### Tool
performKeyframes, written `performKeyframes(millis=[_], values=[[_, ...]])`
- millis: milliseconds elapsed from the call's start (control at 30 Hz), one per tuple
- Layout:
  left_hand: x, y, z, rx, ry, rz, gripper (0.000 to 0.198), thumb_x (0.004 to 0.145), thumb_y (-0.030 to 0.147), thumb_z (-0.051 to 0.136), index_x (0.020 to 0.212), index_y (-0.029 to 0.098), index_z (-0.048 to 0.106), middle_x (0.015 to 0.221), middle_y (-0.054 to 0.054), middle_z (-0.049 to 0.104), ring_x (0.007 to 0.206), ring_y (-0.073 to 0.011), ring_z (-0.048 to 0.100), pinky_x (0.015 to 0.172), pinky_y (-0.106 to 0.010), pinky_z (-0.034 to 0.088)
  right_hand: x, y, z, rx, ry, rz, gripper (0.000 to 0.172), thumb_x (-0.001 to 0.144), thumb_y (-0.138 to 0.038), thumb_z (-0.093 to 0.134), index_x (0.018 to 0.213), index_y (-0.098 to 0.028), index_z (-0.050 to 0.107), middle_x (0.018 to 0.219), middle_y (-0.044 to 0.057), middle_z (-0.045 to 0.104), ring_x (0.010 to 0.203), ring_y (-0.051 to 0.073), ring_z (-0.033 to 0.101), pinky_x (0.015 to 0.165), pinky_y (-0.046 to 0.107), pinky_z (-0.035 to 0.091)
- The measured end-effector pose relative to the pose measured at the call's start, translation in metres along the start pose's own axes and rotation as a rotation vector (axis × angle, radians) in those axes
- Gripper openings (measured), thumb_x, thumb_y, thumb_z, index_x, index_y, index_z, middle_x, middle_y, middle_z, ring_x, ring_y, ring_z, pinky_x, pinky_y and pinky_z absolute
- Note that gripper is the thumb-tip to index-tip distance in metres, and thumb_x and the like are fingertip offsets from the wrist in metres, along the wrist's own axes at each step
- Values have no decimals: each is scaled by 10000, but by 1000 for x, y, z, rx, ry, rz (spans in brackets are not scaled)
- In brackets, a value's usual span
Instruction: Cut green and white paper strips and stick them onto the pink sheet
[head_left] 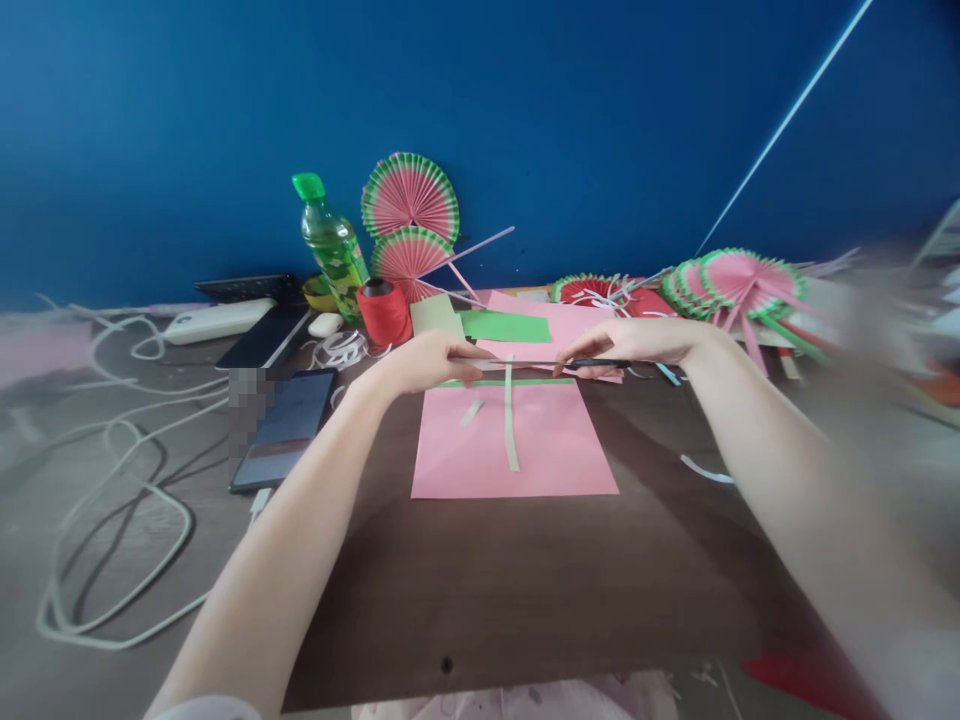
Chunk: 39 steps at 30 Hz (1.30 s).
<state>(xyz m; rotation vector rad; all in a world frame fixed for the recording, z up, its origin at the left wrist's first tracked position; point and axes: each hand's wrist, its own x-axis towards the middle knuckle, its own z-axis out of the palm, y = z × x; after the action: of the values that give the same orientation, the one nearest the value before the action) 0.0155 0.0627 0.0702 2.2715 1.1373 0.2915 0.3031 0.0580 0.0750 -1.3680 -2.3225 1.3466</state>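
Note:
Near the far edge of a pink paper sheet [457, 460], both hands are raised at about the same height. My right hand [626, 343] is closed on a black-handled blade [600, 363]; whether it is a knife or scissors I cannot tell. Its thin metal part points left toward my left hand [435, 362], whose fingers are pinched at the other end; what they hold is too thin to make out. A pale green paper strip [511, 430] runs down from the blade over the sheet. One short paper scrap [472, 412] lies beside it.
Behind the hands are green paper [510, 326], a red thread spool [385, 312], a green-capped bottle [330, 240] and pleated paper fans [410, 200]. More fans [750, 285] lie at right. At left are a phone [289, 425] and a looping white cable [180, 530].

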Motion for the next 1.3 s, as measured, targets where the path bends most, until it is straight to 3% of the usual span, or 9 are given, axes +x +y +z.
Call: performKeyframes(millis=[133,267,367,500,633,800,967,1133,1300], values=[[-6,-1,-7,-10,102,-91,426,741,399,568,1115,207,634,778,-9,701,652,-117,558,593,-217,417,-5,4,-9,-107,127,53,392,681,-484,624,1004,-266,669,1091,43,627,978,238,550,757,332,452],[-5,0,-5,-172,163,-97,482,758,421,553,1170,172,586,788,-30,682,577,-91,523,513,-205,397,4,18,-13,-128,485,81,492,705,-461,587,1135,-222,575,1158,80,582,993,240,546,822,362,442],[0,0,3,-344,160,-87,447,774,388,543,1152,150,570,805,-53,678,550,-81,526,474,-196,373,17,26,-8,-280,669,252,491,694,-394,572,1129,-166,568,1107,122,581,976,267,548,842,384,423],[3,3,10,-549,146,-73,368,781,268,542,1125,139,513,801,-60,664,537,-70,532,460,-187,348,25,28,3,-483,626,477,566,649,-366,592,1176,-169,528,1208,163,471,1141,353,424,883,443,384],[3,2,13,-718,96,-52,351,795,215,519,1133,185,431,727,-10,627,511,-62,524,483,-195,364,23,28,9,-578,570,531,507,694,-377,566,1167,-198,548,1261,171,421,1196,406,330,909,550,316],[5,0,15,-826,58,9,355,796,212,520,1135,217,414,726,9,603,533,-65,533,509,-207,381,26,15,19,-533,796,240,331,740,-305,543,1025,-171,645,1111,153,525,1126,351,415,932,506,323],[5,6,19,-797,91,39,354,808,222,519,1142,214,404,714,6,608,530,-72,542,510,-212,380,45,-13,52,26,790,-236,191,769,-275,518,854,-168,651,942,75,641,882,205,579,847,398,437],[9,12,30,-828,128,83,461,777,183,559,1186,206,349,705,11,625,569,-99,586,565,-241,415,51,-30,82,393,726,-351,214,749,-273,559,940,-193,614,937,47,651,842,169,611,765,352,508],[17,15,46,-976,236,39,442,742,136,601,1077,194,319,741,5,659,654,-140,652,709,-328,462,48,-33,85,480,803,-345,193,744,-274,567,911,-187,612,885,50,653,765,171,626,658,337,539]])
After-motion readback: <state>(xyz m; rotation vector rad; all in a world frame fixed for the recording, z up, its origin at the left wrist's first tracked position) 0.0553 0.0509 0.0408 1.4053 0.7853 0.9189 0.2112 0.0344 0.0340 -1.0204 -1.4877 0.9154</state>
